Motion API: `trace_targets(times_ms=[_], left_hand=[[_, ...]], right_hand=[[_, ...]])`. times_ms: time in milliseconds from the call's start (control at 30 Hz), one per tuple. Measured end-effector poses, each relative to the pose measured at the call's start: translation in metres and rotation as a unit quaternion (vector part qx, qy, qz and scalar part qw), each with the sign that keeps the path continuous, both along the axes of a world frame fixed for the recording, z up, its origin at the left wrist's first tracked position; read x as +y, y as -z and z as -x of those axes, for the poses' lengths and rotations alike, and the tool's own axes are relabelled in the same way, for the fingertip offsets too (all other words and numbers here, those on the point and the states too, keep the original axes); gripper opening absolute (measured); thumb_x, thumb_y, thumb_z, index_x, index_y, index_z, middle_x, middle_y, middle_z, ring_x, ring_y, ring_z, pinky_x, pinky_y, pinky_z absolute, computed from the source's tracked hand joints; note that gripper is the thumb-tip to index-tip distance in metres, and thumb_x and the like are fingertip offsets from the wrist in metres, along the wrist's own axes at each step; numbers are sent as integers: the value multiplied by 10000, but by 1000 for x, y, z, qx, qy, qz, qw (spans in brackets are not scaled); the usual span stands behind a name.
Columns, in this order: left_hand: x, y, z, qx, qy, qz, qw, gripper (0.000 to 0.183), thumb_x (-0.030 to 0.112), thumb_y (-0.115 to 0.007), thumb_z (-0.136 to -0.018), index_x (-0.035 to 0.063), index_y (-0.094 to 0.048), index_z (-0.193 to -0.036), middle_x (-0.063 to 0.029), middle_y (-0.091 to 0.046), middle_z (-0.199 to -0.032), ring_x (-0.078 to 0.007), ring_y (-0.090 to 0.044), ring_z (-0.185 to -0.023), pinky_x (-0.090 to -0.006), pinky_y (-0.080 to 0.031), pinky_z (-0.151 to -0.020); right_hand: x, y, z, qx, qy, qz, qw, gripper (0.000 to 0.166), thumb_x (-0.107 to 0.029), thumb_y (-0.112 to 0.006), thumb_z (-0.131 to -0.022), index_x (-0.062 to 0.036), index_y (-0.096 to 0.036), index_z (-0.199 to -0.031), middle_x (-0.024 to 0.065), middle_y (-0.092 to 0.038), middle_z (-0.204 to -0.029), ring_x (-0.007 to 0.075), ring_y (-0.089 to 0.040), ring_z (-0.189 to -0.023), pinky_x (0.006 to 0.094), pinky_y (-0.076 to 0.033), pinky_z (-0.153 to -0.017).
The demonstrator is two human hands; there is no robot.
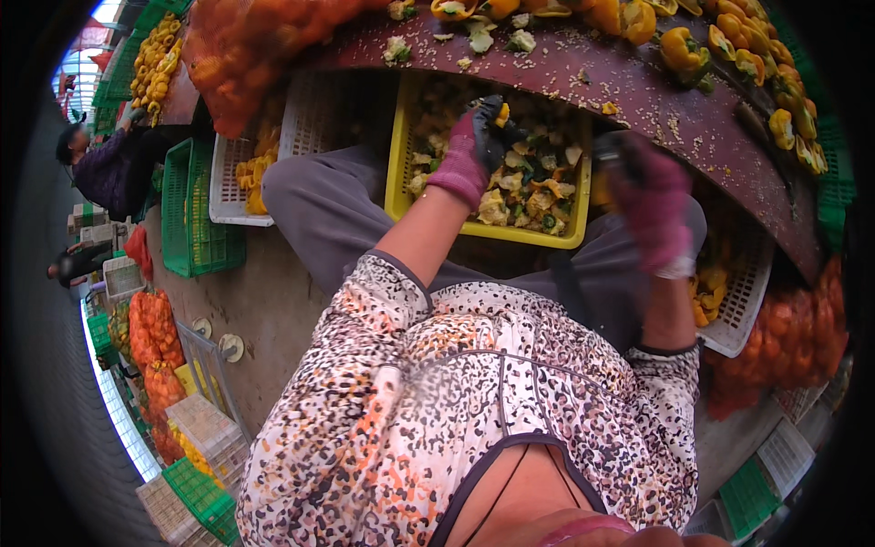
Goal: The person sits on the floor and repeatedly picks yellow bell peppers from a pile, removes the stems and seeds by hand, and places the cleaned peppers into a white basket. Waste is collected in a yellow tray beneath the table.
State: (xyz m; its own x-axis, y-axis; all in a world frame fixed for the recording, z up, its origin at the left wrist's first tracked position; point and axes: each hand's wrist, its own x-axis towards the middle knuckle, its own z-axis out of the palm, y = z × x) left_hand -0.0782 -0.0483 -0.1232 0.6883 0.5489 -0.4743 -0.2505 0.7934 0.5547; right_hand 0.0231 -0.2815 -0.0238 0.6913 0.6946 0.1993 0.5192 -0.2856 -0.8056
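My left hand (476,147), in a purple glove with a dark coated palm, is over the yellow plastic crate (581,205) between my knees. A small yellow pepper piece (503,115) shows at its curled fingers. Inside the crate lie pepper cores and scraps (526,184), pale with green stems. My right hand (646,195), gloved the same way, is to the right of the crate, near the edge of the dark red board (683,123). Motion blurs it, and whether it grips anything is unclear.
Halved yellow peppers (735,41) and loose seeds cover parts of the board. Orange mesh sacks (253,55) stand at left. White crates (742,301) with pepper pieces flank my legs. A green crate (205,212) stands on the floor; another person (109,164) sits beyond it.
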Motion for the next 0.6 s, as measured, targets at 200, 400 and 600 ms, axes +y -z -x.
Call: trace_targets(times_ms=[200,400,600], left_hand=[[-12,-4,7,61,-30,12,998,123,184,-626,-875,106,-581,-959,-78,-600,-872,-277,-603,-783,-477,-532,-745],[-40,-24,-5,65,-7,7,998,89,184,-584,-903,104,-553,-925,-52,-565,-792,-230,-610,-744,-367,-545,-647],[-65,-42,16,9,-24,-65,998,95,206,-561,-931,119,-595,-920,3,-602,-811,-105,-561,-711,-259,-471,-634]], right_hand=[[-90,-38,-70,-351,209,315,856,389,-285,-629,-859,-134,-593,-1216,118,-655,-1091,302,-635,-987,391,-499,-863],[28,25,14,-70,-5,83,994,489,-231,-665,-831,-156,-514,-1290,153,-651,-1102,316,-655,-963,401,-513,-823],[88,72,42,-7,-31,-13,999,568,-326,-660,-818,-33,-481,-1271,190,-648,-1057,382,-627,-912,452,-495,-790]])
